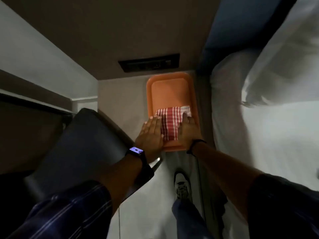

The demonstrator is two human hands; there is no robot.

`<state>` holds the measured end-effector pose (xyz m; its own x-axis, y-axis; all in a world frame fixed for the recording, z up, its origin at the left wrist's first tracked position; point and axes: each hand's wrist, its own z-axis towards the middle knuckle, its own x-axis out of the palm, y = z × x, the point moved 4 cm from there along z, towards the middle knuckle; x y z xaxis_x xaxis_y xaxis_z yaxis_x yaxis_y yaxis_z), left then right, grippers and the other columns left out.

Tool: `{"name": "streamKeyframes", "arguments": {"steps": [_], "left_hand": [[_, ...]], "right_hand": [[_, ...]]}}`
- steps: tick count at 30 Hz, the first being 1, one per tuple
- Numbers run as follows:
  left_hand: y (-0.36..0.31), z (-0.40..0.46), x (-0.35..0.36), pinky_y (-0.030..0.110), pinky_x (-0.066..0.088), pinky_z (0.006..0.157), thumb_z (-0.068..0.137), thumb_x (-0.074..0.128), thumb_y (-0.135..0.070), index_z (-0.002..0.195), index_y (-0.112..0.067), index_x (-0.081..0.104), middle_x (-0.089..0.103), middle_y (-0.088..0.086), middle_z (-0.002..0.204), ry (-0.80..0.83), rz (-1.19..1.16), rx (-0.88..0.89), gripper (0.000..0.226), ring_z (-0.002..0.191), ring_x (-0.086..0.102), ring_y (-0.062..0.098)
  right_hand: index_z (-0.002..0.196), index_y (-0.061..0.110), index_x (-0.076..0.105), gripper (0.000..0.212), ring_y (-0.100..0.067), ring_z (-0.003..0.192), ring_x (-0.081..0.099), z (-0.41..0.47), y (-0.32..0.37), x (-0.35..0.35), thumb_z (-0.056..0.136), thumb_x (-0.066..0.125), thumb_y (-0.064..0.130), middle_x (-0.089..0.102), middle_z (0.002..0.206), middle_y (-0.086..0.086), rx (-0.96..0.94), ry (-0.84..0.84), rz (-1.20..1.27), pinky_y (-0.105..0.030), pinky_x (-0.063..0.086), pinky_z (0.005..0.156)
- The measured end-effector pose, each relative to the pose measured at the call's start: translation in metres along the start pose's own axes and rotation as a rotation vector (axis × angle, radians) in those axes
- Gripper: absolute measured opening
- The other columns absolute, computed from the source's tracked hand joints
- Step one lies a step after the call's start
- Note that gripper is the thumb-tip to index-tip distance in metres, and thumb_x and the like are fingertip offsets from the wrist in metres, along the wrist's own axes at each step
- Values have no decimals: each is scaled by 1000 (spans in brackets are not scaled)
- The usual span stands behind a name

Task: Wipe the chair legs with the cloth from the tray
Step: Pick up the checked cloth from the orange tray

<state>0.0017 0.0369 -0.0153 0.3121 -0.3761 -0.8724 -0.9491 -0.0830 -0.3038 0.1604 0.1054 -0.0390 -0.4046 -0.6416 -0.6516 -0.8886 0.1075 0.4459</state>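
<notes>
The red-and-white checked cloth [170,122] is being flanked at the near end of the orange tray [168,88] on the floor, its long axis running toward the tray's near edge, with the left hand [149,135] and right hand [189,131] equally near. Both grips are being held flat and apart, fingers extended, clamped on nothing. The soft, rumpled weave is being contrasted by the smooth, rounded-cornered plastic; the dark chair [82,145] is being left just beside the left arm
</notes>
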Motion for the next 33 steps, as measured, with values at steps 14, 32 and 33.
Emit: {"name": "streamKeyframes", "arguments": {"steps": [14, 32, 33], "left_hand": [[22, 41, 78, 48, 2, 131, 99, 38, -30, 157, 8, 13, 18, 30, 167, 235, 143, 94, 74, 158, 9, 41], [47, -186, -52, 46, 1, 131, 105, 22, -38, 161, -1, 6, 10, 19, 172, 91, 517, 192, 69, 160, 4, 32], [47, -210, -61, 47, 3, 131, 105, 21, -41, 161, -1, 7, 13, 19, 172, 61, 546, 203, 70, 160, 5, 32]], "right_hand": [[145, 17, 61, 58, -30, 135, 65, 54, -8, 36, 98, 72, 49, 71, 141, -9, 92, -390, 491, -54, 46, 122], [144, -3, 60, 40, -29, 131, 72, -211, 47, 108, 105, 64, 6, 74, 121, 2, 47, -399, 1261, -49, 56, 119], [142, 0, 63, 39, -35, 131, 71, -236, 51, 113, 105, 67, 12, 73, 121, -3, 90, -435, 1321, -53, 55, 119]]}}
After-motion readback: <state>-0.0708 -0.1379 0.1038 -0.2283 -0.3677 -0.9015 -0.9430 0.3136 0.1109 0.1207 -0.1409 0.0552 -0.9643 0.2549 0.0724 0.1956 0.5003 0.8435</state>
